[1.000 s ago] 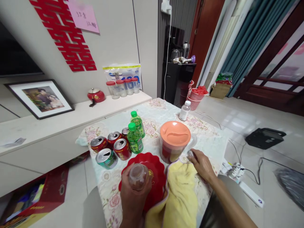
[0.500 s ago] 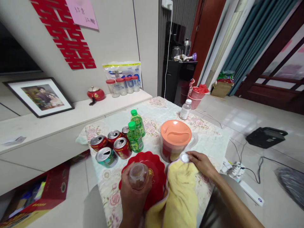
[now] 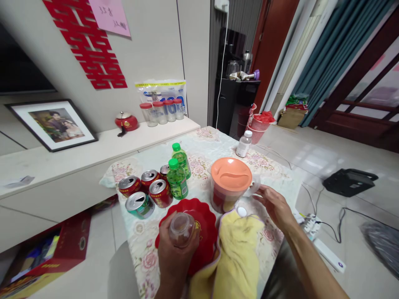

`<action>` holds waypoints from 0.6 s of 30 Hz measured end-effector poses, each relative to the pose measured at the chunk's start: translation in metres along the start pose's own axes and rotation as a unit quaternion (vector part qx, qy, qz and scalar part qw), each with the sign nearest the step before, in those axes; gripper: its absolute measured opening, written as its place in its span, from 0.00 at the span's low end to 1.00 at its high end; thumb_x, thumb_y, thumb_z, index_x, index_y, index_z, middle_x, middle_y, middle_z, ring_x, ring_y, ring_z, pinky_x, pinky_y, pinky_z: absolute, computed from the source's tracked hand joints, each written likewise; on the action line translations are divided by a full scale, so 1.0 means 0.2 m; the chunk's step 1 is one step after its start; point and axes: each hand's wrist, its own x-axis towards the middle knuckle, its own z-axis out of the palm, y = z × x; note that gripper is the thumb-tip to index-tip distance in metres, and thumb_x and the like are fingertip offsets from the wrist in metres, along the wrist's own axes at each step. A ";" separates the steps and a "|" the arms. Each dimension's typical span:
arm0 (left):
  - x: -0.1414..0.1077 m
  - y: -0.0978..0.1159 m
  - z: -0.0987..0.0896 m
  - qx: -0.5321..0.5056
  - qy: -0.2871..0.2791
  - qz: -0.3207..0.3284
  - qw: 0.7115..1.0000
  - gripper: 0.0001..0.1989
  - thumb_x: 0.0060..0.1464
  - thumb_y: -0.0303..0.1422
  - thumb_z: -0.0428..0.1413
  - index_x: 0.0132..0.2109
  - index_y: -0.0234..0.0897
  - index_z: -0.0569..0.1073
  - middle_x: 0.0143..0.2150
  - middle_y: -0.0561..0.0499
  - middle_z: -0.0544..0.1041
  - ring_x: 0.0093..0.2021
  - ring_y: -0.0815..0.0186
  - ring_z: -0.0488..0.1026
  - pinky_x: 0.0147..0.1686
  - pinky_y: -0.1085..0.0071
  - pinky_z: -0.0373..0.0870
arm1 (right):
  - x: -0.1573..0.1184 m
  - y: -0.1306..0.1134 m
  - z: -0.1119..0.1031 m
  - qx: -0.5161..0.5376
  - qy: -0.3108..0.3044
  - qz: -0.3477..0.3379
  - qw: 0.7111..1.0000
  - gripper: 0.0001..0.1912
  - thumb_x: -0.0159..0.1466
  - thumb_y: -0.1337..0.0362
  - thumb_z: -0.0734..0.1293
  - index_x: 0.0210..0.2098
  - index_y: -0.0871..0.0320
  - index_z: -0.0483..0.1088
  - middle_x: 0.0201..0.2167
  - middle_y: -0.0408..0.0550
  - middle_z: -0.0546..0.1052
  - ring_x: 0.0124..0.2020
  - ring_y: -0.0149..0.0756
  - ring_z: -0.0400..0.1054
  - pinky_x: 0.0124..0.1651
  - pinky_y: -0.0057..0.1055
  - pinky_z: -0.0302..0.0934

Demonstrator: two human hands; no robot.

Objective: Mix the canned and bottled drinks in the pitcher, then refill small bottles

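Note:
My left hand [image 3: 177, 253] is wrapped round a clear open bottle [image 3: 181, 229], held upright over a red scalloped plate [image 3: 204, 224]. My right hand [image 3: 272, 203] has its fingers apart beside the handle of a clear pitcher [image 3: 220, 199] with an orange lid [image 3: 231, 174]; whether it touches the handle I cannot tell. A white cap [image 3: 242, 211] lies at the top edge of a yellow cloth [image 3: 238, 253], which partly covers the plate's right side.
Several cans [image 3: 160, 193] and two green-capped bottles [image 3: 177, 178] stand left of the pitcher. A white-capped bottle [image 3: 243, 143] is near the far edge of the table [image 3: 149, 257]. Lidded jars [image 3: 160, 113] line the shelf behind.
My right hand has let go of the white cap and moved up and right to the pitcher's handle. The cap now lies by the cloth. My left hand has hardly moved.

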 end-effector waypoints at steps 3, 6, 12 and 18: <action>0.00 0.01 0.00 -0.014 0.005 -0.006 1.000 0.36 0.37 0.44 0.70 0.54 0.40 0.71 0.47 0.46 0.82 0.43 0.54 0.82 0.43 0.62 0.81 | 0.03 -0.03 0.05 0.062 -0.014 -0.026 0.998 0.25 0.65 0.41 0.69 0.47 0.53 0.80 0.51 0.55 0.82 0.55 0.49 0.75 0.58 0.43 0.67; 0.00 0.02 0.00 -0.017 0.012 -0.009 1.000 0.36 0.36 0.43 0.71 0.54 0.38 0.72 0.45 0.47 0.83 0.41 0.54 0.82 0.41 0.63 0.81 | 0.09 -0.04 0.11 0.100 -0.016 -0.046 0.994 0.23 0.60 0.40 0.73 0.37 0.54 0.80 0.40 0.53 0.83 0.44 0.45 0.76 0.49 0.39 0.69; -0.01 -0.02 0.01 -0.030 0.008 0.020 0.999 0.36 0.39 0.42 0.70 0.55 0.39 0.71 0.47 0.46 0.82 0.42 0.54 0.82 0.42 0.61 0.81 | 0.20 -0.08 0.24 0.161 0.011 -0.076 0.984 0.31 0.53 0.38 0.76 0.17 0.54 0.62 0.14 0.35 0.56 0.17 0.28 0.49 0.22 0.29 0.50; 0.00 -0.06 0.03 -0.041 0.013 0.056 0.997 0.32 0.39 0.40 0.70 0.52 0.38 0.71 0.44 0.46 0.82 0.41 0.54 0.82 0.41 0.60 0.82 | 0.19 -0.15 0.31 0.187 0.039 -0.090 0.977 0.33 0.53 0.41 0.77 0.16 0.54 0.56 0.14 0.32 0.48 0.17 0.25 0.40 0.20 0.28 0.38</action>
